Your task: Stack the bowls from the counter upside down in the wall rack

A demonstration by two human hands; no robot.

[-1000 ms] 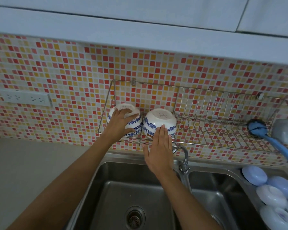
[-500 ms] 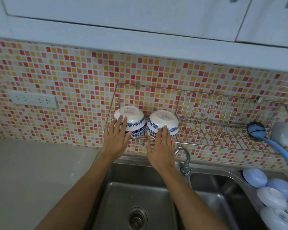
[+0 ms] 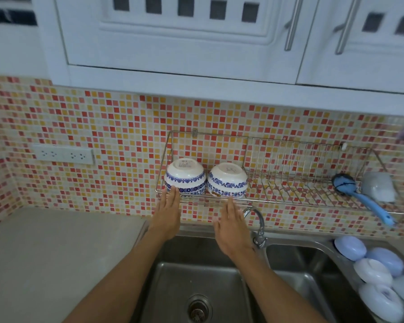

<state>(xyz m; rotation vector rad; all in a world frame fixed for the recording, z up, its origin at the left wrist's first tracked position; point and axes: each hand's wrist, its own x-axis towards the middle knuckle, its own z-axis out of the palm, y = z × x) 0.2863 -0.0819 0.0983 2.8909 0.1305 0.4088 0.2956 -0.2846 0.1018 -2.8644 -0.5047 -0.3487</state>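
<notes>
Two white bowls with blue flower bands sit upside down, side by side, at the left end of the wire wall rack: the left bowl and the right bowl. Each seems to rest on another bowl beneath it. My left hand is flat and empty just below the left bowl, fingertips at the rack's front rail. Below the right bowl, my right hand is flat and empty too, its fingertips near the rail.
A blue dish brush and a grey cup lie at the rack's right end. The tap stands right of my right hand, over a double steel sink. Several pale upturned bowls sit at right. White cupboards hang above; a grey counter lies left.
Both hands have let go of the bowls and drawn back and down from the rack. The view has tilted up, showing the cupboards.
</notes>
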